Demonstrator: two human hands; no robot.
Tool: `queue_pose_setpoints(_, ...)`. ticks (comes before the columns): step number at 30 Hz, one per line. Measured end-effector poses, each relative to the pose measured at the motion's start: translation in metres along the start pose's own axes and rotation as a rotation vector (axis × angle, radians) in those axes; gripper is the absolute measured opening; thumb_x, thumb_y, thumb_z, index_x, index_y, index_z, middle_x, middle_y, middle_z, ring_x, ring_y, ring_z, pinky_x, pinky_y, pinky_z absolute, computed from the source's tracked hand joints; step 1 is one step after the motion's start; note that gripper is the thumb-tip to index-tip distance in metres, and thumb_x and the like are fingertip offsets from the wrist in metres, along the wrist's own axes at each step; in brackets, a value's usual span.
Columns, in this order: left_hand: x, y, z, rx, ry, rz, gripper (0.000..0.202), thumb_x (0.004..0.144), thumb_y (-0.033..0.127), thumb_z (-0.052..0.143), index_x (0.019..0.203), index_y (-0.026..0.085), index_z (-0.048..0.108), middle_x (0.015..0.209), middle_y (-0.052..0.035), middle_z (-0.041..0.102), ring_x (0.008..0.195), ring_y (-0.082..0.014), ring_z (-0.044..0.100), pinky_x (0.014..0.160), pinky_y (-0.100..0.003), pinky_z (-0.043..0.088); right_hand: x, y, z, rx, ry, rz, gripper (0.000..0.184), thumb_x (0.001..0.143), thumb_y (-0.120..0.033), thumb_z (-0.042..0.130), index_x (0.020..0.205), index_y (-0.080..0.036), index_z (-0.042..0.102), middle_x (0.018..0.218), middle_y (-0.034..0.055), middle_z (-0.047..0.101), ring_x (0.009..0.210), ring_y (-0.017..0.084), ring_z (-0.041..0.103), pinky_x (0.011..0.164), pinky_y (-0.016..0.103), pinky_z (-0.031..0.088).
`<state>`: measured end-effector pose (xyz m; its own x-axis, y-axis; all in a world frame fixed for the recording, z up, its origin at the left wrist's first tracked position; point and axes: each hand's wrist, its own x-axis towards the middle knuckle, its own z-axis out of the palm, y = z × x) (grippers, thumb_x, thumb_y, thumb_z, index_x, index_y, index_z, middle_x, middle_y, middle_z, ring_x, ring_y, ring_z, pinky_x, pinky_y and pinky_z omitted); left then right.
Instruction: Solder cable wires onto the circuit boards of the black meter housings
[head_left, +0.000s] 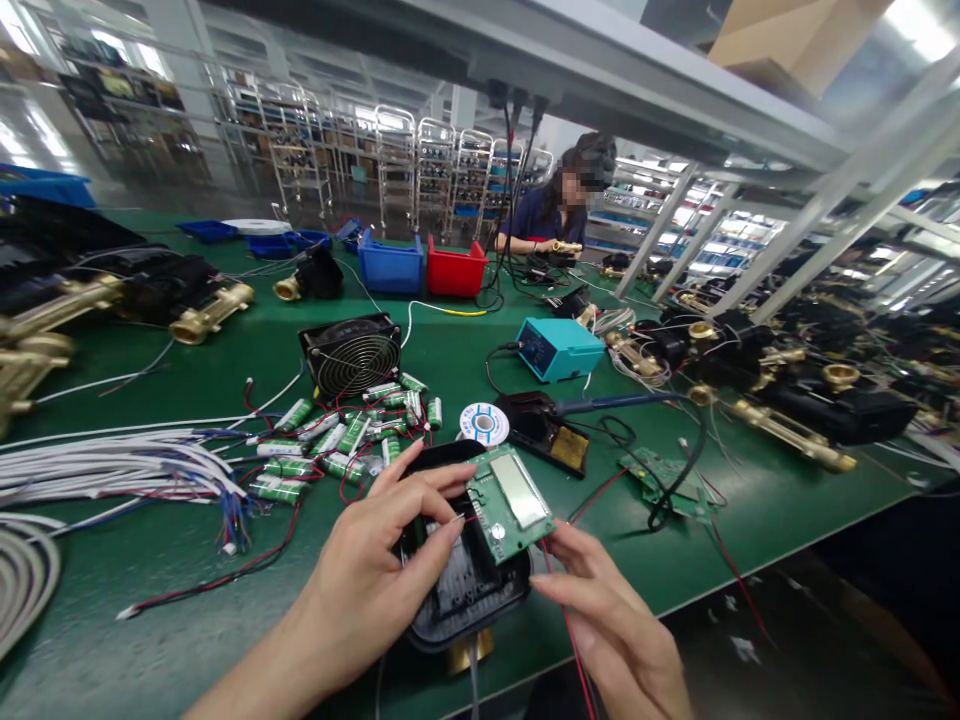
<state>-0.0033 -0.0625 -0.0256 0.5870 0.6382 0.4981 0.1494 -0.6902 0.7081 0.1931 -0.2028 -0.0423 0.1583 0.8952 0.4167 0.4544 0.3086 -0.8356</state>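
I judge the step in hand as handling the board (pixel 510 505) over the casing (pixel 450 632); moving it calls for care with the red wire (pixel 568 620) beside the casing. My left hand (pixel 375 540) is half curled, fingertips at the board; its grip I can't tell. My right hand (pixel 607 600), loosely parted, touches the board's corner.

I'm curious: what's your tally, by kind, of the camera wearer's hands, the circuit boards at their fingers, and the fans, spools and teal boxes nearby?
Hands: 2 (left hand, right hand)
Circuit board: 1
Fan: 1
Spool: 1
Teal box: 1
Total: 6
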Motion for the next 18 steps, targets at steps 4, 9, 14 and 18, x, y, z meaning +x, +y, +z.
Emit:
queue_pose_setpoints(4, 0.000, 0.002, 0.000, -0.002, 0.012, -0.012, 0.015, 0.093, 0.014, 0.053, 0.081, 0.023, 0.055, 0.113, -0.0071, 0.079, 0.118, -0.0224, 0.069, 0.123, -0.059, 0.027, -0.005, 0.005, 0.000, -0.004, -0.006, -0.022, 0.022, 0.088, -0.026, 0.068, 0.104, -0.035, 0.080, 0.144, 0.0080, 0.059, 0.122, 0.032, 0.065, 0.100, 0.047, 0.056)
queue_pose_setpoints(9, 0.001, 0.002, 0.001, 0.015, 0.035, -0.007, 0.015, 0.092, 0.014, 0.054, 0.080, 0.024, 0.057, 0.105, -0.0041, 0.081, 0.115, -0.0235, 0.071, 0.121, -0.060, 0.032, 0.006, 0.012, -0.013, 0.006, -0.056, -0.080, 0.022, 0.085, -0.041, 0.074, 0.105, -0.034, 0.080, 0.135, 0.0108, 0.065, 0.111, 0.032, 0.071, 0.091, 0.046, 0.061)
queue_pose_setpoints(14, 0.002, 0.002, 0.001, 0.045, 0.065, 0.023, 0.017, 0.091, 0.015, 0.054, 0.076, 0.024, 0.058, 0.106, -0.0044, 0.081, 0.113, -0.0260, 0.072, 0.114, -0.062, 0.042, 0.050, 0.034, -0.046, 0.064, 0.427, 0.166, 0.022, 0.086, -0.040, 0.073, 0.099, -0.023, 0.077, 0.085, 0.0055, 0.075, 0.066, 0.017, 0.071, 0.064, 0.031, 0.061)
queue_pose_setpoints(18, 0.004, 0.001, 0.001, 0.070, 0.094, 0.059, 0.018, 0.089, 0.018, 0.054, 0.073, 0.025, 0.059, 0.105, -0.0060, 0.081, 0.108, -0.0305, 0.074, 0.108, -0.067, 0.046, 0.096, 0.046, -0.059, 0.237, 0.533, 0.382, 0.056, 0.063, -0.045, 0.088, 0.107, -0.017, 0.067, 0.074, 0.0008, 0.072, 0.059, 0.016, 0.069, 0.053, 0.027, 0.057)
